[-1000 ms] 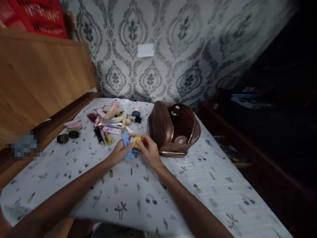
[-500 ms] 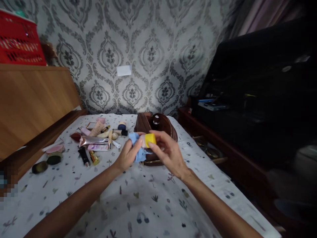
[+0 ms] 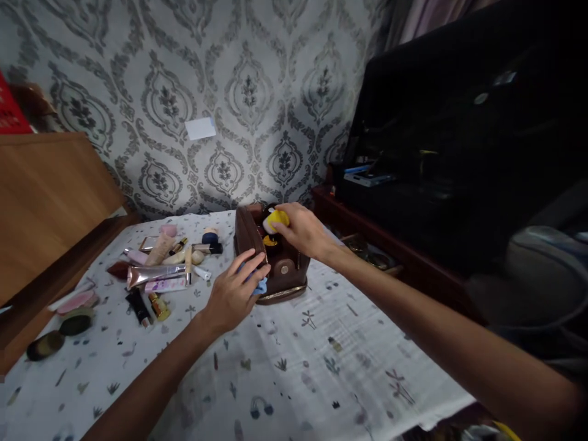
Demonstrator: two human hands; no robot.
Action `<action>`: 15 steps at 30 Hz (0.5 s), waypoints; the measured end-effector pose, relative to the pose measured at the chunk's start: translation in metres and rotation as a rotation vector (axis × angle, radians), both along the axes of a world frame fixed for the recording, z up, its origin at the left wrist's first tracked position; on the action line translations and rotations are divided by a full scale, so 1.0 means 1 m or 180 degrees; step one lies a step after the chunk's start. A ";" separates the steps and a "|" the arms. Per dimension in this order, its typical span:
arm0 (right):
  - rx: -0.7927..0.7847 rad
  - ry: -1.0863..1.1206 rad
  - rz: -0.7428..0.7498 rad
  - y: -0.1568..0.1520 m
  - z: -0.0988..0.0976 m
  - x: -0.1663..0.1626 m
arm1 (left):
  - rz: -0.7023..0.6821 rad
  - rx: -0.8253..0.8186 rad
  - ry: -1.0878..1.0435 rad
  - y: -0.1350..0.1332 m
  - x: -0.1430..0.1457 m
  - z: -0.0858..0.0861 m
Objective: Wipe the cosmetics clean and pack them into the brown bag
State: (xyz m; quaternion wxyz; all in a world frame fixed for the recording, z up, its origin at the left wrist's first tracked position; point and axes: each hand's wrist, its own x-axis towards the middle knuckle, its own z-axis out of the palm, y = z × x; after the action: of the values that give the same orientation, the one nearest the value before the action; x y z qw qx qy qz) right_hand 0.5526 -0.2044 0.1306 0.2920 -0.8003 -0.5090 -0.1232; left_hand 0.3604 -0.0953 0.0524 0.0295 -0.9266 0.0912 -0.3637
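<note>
My right hand is closed on a small tube with a yellow cap, holding it over the open top of a brown leather cosmetic bag. The bag stands on a white printed cloth. My left hand rests against the bag's front left side with a blue cloth bunched under its fingers. Inside the bag I can see something orange and dark, too small to name.
Several cosmetics lie scattered left of the bag: tubes, lipsticks, compacts, small jars. A wooden headboard runs along the left. A dark wooden shelf and black furniture stand to the right. Patterned wallpaper is behind.
My right hand carried the yellow-capped tube away from the blue cloth and over the bag's opening. My left hand dropped to the bag's side with the cloth. The view swung right.
</note>
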 end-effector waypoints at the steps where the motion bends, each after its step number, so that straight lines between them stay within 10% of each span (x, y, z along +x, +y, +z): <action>1: -0.0306 -0.0023 -0.0034 0.007 0.003 -0.001 | -0.0011 -0.0016 0.0011 0.001 0.000 -0.001; 6: -0.1355 0.0211 0.0005 0.042 0.002 0.002 | 0.0023 -0.0108 0.0056 0.001 0.003 -0.007; 15: -0.1250 0.0691 0.0348 0.096 -0.036 0.027 | 0.0016 -0.0231 0.0026 0.000 0.004 -0.012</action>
State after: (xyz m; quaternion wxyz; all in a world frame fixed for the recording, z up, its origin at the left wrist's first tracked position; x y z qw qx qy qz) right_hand 0.5797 -0.1084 0.0946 0.1899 -0.8215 -0.5314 0.0810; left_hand 0.3643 -0.0952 0.0406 -0.0036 -0.9287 0.0758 -0.3629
